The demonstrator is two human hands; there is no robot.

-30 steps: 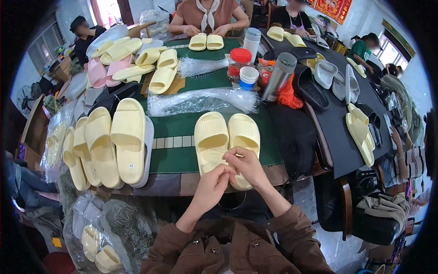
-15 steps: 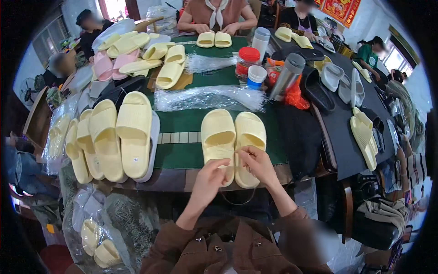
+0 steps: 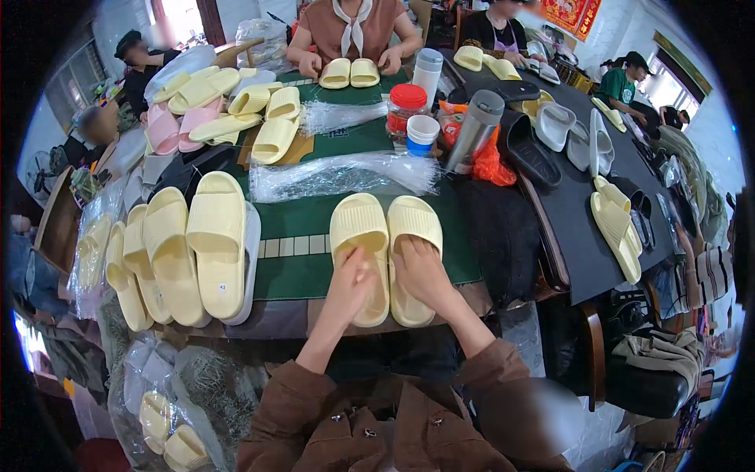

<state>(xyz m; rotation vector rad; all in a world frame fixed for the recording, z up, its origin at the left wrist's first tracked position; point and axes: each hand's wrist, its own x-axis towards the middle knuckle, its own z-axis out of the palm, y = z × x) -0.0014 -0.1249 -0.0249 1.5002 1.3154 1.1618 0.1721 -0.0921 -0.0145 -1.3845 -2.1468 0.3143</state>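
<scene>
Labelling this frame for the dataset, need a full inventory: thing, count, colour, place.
pair of slides: 2, pale yellow, side by side at the near edge of the green mat, under the hands
green mat: 1, green, table centre
stack of slides: about five, pale yellow, overlapping at the left edge
loose slides: several yellow, two pink, far left of the mat
clear plastic bags: a bundle, transparent, behind the pair
jar: 1, red lid, centre back
paper cup: 1, white and blue, beside the jar
flask: 1, grey metal, right of the cup
dark slides: black and grey, right table
other workers' pair: 2, yellow, far edge
left hand: on the left slide
right hand: on the right slide
</scene>
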